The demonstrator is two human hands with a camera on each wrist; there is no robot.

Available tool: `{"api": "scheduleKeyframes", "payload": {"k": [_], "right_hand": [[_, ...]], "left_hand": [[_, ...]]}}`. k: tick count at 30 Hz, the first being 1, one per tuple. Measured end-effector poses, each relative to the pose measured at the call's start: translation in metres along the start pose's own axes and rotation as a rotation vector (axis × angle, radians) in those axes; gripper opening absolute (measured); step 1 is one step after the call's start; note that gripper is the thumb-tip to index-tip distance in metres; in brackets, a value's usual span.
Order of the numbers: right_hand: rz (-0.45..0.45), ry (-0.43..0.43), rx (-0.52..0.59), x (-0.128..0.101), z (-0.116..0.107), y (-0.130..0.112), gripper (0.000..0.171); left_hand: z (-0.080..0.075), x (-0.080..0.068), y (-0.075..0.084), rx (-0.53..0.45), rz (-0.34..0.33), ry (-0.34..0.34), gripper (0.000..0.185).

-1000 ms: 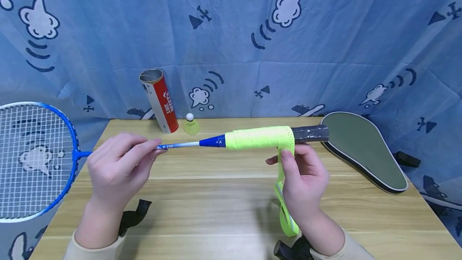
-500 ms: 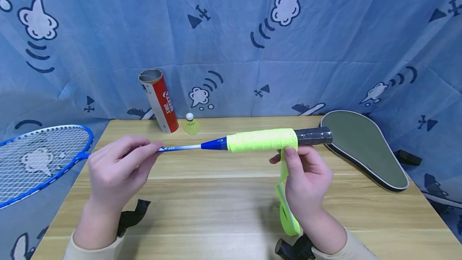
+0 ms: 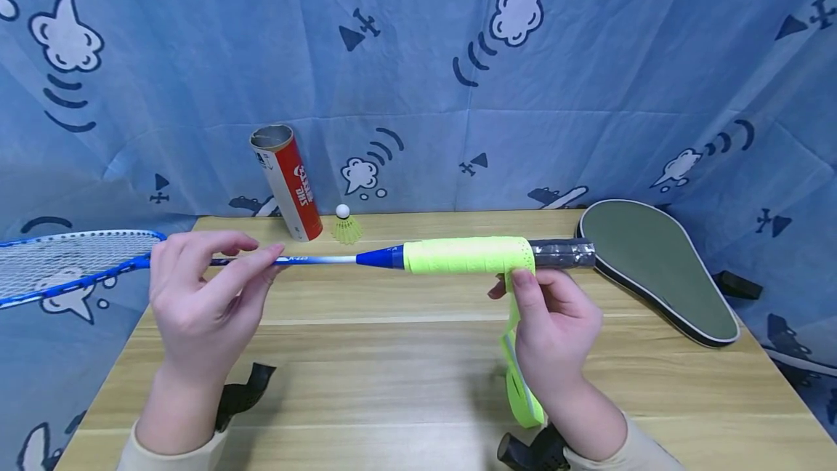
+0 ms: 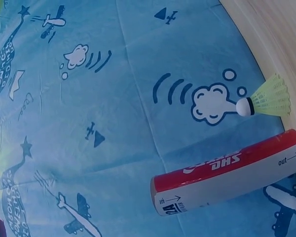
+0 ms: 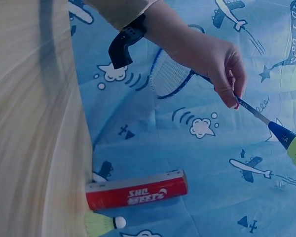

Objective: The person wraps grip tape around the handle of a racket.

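A blue and white badminton racket (image 3: 317,259) is held level above the table. My left hand (image 3: 205,304) pinches its thin shaft between thumb and fingers, and the right wrist view shows that same left hand (image 5: 212,64) on the shaft. Bright yellow-green grip tape (image 3: 467,255) covers the handle from the blue cone up to the black end (image 3: 564,254), which is bare of it. My right hand (image 3: 556,318) pinches the tape just under the handle, thumb in front. From there the loose tape (image 3: 523,391) hangs down in a loop.
A red and white shuttlecock tube (image 3: 290,184) stands at the table's back edge, beside a yellow shuttlecock (image 3: 345,225). A dark green racket case (image 3: 657,271) lies at the right. Behind the wooden table (image 3: 392,376) hangs a blue patterned curtain (image 3: 418,78).
The racket has turned about its shaft, so its head now shows nearly edge-on. The left fingers have shifted on the shaft; the right hand still pinches the tape.
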State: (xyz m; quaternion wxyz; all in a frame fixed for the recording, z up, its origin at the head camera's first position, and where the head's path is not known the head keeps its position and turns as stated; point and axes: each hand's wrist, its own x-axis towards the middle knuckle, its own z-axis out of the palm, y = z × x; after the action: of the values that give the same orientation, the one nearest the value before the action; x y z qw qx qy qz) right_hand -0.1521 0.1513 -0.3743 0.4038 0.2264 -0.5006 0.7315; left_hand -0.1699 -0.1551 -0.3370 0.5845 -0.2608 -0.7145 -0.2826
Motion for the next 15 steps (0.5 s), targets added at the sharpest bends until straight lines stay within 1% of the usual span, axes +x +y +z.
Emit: {"api": "scheduleKeyframes", "payload": {"k": [2, 5, 9, 12, 15], "right_hand": [[0.003, 0.003, 0.002, -0.0002, -0.0002, 0.0003, 0.018], [0.011, -0.002, 0.038, -0.0007, -0.0004, 0.0010, 0.015], [0.014, -0.021, 0.149, -0.0006, -0.0002, 0.0023, 0.007], [0.017, -0.024, 0.207, 0.0008, -0.0001, 0.0026, 0.009], [0.028, -0.010, 0.210, 0.0019, 0.0000, 0.0016, 0.008]], "left_hand": [[-0.0003, -0.0004, -0.0003, 0.008, 0.002, -0.005, 0.033], [-0.0010, -0.0015, -0.0007, 0.016, 0.005, -0.019, 0.034], [-0.0016, -0.0028, -0.0008, 0.011, 0.002, -0.026, 0.035], [-0.0016, -0.0032, -0.0011, -0.010, 0.012, -0.033, 0.035], [-0.0011, -0.0028, -0.0016, -0.026, 0.035, -0.041, 0.036]]}}
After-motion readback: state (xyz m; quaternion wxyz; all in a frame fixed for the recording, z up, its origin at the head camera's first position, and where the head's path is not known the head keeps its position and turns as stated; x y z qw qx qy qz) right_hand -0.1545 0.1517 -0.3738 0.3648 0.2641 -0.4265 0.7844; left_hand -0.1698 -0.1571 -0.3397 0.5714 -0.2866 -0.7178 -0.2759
